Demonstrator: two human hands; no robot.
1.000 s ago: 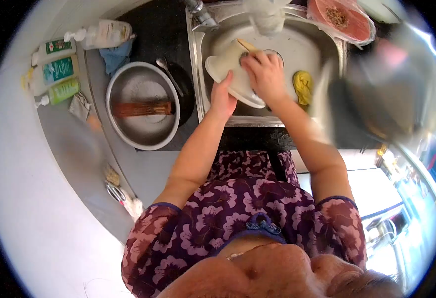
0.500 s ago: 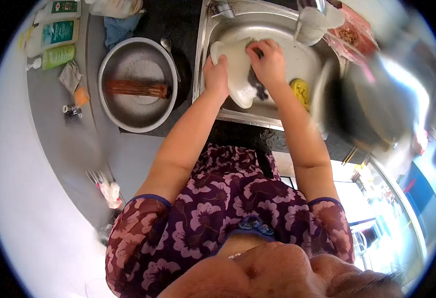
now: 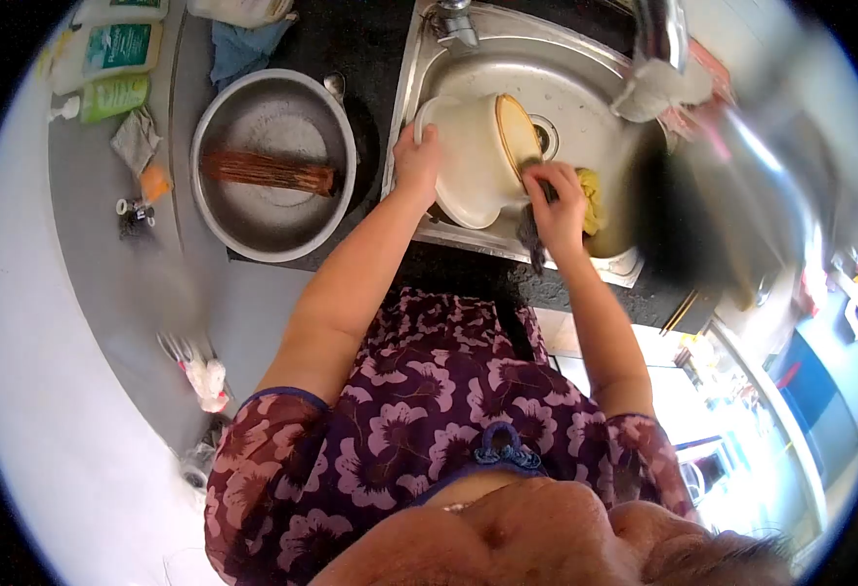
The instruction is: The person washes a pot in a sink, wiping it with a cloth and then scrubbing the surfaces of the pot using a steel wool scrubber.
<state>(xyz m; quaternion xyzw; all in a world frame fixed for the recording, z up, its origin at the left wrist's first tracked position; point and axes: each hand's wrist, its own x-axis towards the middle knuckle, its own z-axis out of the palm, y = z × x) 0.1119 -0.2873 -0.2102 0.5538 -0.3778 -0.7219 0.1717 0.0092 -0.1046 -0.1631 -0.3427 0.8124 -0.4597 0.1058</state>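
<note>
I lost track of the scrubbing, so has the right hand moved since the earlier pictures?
Yes: the right hand has moved toward the sink's near rim, ending up right beside the yellow cloth.

Bright glare washes out the lower right; fisheye curves the edges into black, and the metal object (image 3: pixel 712 210) at right blurs.

1. A metal sink (image 3: pixel 404 117) is set into the dark countertop (image 3: pixel 487 264).
2. A round metal basin (image 3: pixel 354 156) is placed left of the sink; a spoon (image 3: pixel 335 84) is seen just beside its rim.
3. A blue cloth (image 3: pixel 245 47) is bunched near the basin.
4. On the grey ledge (image 3: pixel 106 254), a green bottle (image 3: pixel 114 98) and a teal-labelled bottle (image 3: pixel 111 51) are placed side by side.
5. A grey cloth (image 3: pixel 137 140) is left near them, touched by an orange piece (image 3: pixel 154 183).
</note>
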